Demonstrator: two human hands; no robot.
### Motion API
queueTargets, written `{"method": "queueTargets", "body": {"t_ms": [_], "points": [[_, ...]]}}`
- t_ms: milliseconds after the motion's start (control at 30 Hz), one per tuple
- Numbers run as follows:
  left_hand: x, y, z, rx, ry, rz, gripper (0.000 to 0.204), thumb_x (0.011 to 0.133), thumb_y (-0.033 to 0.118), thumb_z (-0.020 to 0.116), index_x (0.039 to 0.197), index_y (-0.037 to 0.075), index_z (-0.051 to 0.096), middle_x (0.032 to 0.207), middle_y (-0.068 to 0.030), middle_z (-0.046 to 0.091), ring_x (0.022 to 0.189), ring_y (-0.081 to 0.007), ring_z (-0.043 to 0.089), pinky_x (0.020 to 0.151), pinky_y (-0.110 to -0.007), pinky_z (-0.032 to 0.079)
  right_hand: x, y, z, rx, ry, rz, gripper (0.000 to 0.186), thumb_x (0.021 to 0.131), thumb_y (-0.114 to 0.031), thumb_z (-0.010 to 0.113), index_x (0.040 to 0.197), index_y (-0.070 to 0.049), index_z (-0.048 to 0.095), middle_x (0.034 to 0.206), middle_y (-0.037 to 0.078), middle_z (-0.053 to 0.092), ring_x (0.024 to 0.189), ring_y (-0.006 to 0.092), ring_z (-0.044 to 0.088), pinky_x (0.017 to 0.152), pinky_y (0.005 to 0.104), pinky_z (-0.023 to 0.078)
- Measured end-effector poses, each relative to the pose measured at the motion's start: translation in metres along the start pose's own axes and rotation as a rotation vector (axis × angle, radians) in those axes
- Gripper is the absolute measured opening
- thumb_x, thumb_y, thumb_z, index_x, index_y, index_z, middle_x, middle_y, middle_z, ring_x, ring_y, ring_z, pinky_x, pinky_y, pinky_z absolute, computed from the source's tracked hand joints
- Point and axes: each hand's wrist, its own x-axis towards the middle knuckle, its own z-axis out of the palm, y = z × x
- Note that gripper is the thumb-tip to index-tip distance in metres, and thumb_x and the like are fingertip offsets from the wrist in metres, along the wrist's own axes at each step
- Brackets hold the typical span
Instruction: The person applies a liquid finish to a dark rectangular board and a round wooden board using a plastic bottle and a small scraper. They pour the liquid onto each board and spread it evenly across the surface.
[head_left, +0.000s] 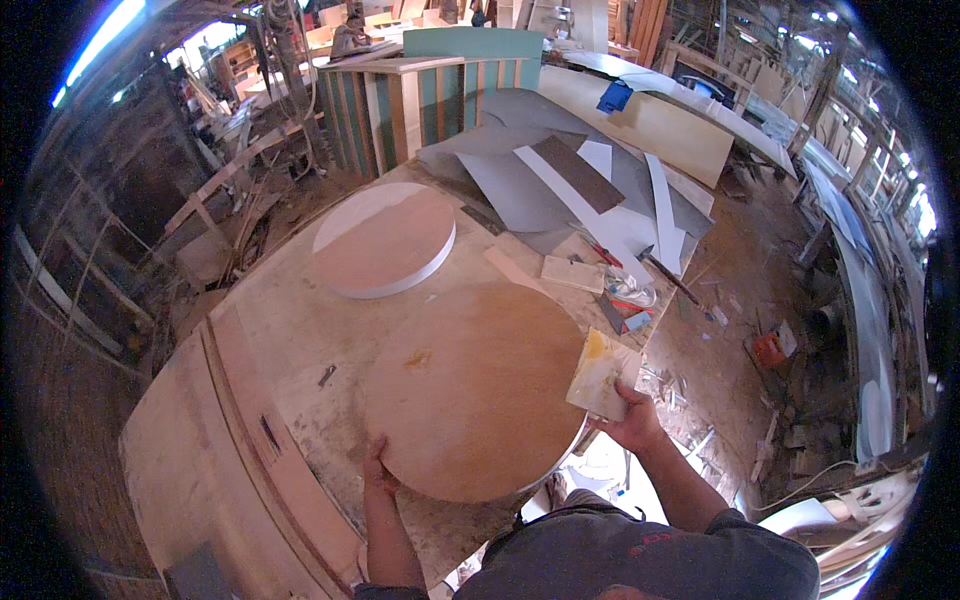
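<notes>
A large round wooden board [480, 395] with a brown face and a white edge lies at the near side of the workbench. My left hand [378, 470] grips its lower left rim, with part of the fingers hidden at the edge. At the disc's right side my right hand [632, 420] is closed on a small rectangular board [598, 375], pale with yellow stains, its thumb on top. That piece overlaps the disc's right rim. Farther back sits a second round board [385, 245], part white and part pinkish brown, with a white edge.
The wooden workbench [290, 350] carries grey sheets [515, 195], white and brown strips, red-handled pliers [605, 255] and a hammer [668, 275]. A green panelled cabinet [435, 100] stands behind it. Scraps litter the floor [735, 370] at right. Another person [350, 38] is far back.
</notes>
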Motion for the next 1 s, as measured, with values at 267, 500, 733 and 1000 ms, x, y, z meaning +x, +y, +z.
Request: {"method": "queueTargets", "body": {"t_ms": [267, 500, 733, 1000], "points": [[-0.005, -0.023, 0.005, -0.071, -0.014, 0.051, 0.072, 0.089, 0.030, 0.070, 0.148, -0.002, 0.044, 0.142, -0.0204, 0.059, 0.128, -0.0387, 0.058, 0.109, -0.053, 0.048, 0.034, -0.018, -0.033, -0.056, 0.013, 0.082, 0.047, 0.102, -0.030, 0.057, 0.144, -0.011, 0.051, 0.142, 0.012, 0.059, 0.131, 0.0361, 0.056, 0.105, 0.0656, 0.043], [-0.109, -0.083, 0.009, -0.146, 0.189, 0.336, 0.065, 0.088, 0.022, 0.072, 0.145, 0.000, 0.048, 0.140, -0.0185, 0.060, 0.126, -0.0371, 0.060, 0.108, -0.056, 0.048, 0.093, -0.040, -0.026, -0.164, -0.156, 0.261, 0.045, 0.102, -0.025, 0.057, 0.142, -0.007, 0.051, 0.141, 0.014, 0.059, 0.130, 0.0329, 0.058, 0.109, 0.0587, 0.044], [-0.209, -0.189, 0.070, -0.432, 0.344, 0.627, 0.059, 0.094, 0.011, 0.067, 0.148, 0.006, 0.046, 0.143, -0.0135, 0.058, 0.134, -0.0329, 0.055, 0.112, -0.054, 0.047, 0.227, -0.012, 0.008, -0.468, -0.298, 0.563, 0.048, 0.099, -0.027, 0.063, 0.139, -0.004, 0.053, 0.133, 0.014, 0.065, 0.124, 0.0297, 0.062, 0.105, 0.0513, 0.050], [-0.222, -0.313, 0.157, -0.537, 0.586, 0.796, 0.060, 0.095, 0.011, 0.068, 0.149, 0.004, 0.043, 0.143, -0.0115, 0.057, 0.132, -0.0282, 0.055, 0.114, -0.048, 0.045, 0.326, 0.062, 0.021, -0.602, -0.532, 0.822, 0.050, 0.095, -0.032, 0.067, 0.138, -0.007, 0.058, 0.135, 0.008, 0.066, 0.125, 0.0285, 0.062, 0.111, 0.0493, 0.045]]}}
